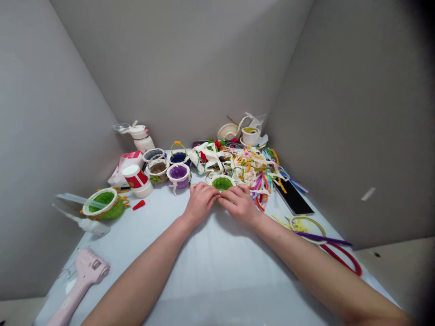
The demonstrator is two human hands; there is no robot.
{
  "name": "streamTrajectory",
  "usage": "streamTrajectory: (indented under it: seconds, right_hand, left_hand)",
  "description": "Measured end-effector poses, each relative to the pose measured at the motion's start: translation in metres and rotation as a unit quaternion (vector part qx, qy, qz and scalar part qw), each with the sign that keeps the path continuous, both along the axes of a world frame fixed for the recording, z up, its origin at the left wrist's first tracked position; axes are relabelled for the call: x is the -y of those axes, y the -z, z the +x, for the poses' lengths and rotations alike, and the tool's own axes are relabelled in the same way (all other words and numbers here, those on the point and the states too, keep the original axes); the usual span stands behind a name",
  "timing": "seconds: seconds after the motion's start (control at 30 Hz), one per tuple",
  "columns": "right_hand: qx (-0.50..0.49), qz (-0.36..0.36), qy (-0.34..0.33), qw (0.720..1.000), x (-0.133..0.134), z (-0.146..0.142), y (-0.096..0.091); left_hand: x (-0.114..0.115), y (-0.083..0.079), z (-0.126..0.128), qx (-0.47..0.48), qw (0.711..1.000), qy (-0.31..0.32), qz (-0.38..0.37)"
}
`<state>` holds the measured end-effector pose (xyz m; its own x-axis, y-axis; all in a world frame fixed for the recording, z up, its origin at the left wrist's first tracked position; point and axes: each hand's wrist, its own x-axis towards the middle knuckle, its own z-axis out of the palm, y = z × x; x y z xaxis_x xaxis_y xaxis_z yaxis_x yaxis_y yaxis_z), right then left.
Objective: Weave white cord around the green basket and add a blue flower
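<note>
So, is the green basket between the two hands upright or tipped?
Upright: the green basket opens upward, its white rim around the visible green inside.

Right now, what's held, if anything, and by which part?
Left hand and right hand meet at the near side of the green basket; whether they grip it or something thin there can't be told.

Working with left hand (202, 200) and right hand (239, 202) close together at the near side of a green basket (222, 182), near heaped ribbons (249, 165), well apart from a pink glue gun (87, 269).
</note>
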<state>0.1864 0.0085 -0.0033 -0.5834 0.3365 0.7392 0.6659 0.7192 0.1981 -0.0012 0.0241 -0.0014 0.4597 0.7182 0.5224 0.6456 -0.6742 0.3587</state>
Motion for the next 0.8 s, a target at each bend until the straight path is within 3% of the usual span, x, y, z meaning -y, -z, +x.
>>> streamTrajectory:
  seconds: [0.1, 0.2, 0.3, 0.6, 0.8]
  right_hand:
    - [-0.023, -0.03, -0.053, 0.998, 0.003, -0.002, 0.004]
    - [-0.04, -0.105, -0.1, 0.989, 0.01, -0.004, 0.007]
    - [-0.043, -0.161, -0.108, 0.98, 0.018, -0.007, 0.008]
    - [-0.065, -0.208, -0.179, 0.96, 0.032, -0.012, 0.012]
    - [-0.151, -0.236, -0.155, 0.947, 0.031, -0.006, 0.016]
  left_hand:
    - [0.0, 0.0, 0.0, 0.001, 1.0, -0.003, 0.001]
    - [0.001, 0.0, 0.0, 0.004, 1.0, -0.004, -0.002]
    - [0.001, 0.001, 0.0, 0.007, 1.0, -0.004, 0.0]
    - [0.001, 0.002, 0.001, 0.008, 1.0, -0.008, 0.004]
    - [0.002, 0.0, -0.002, 0.005, 1.0, 0.02, -0.015]
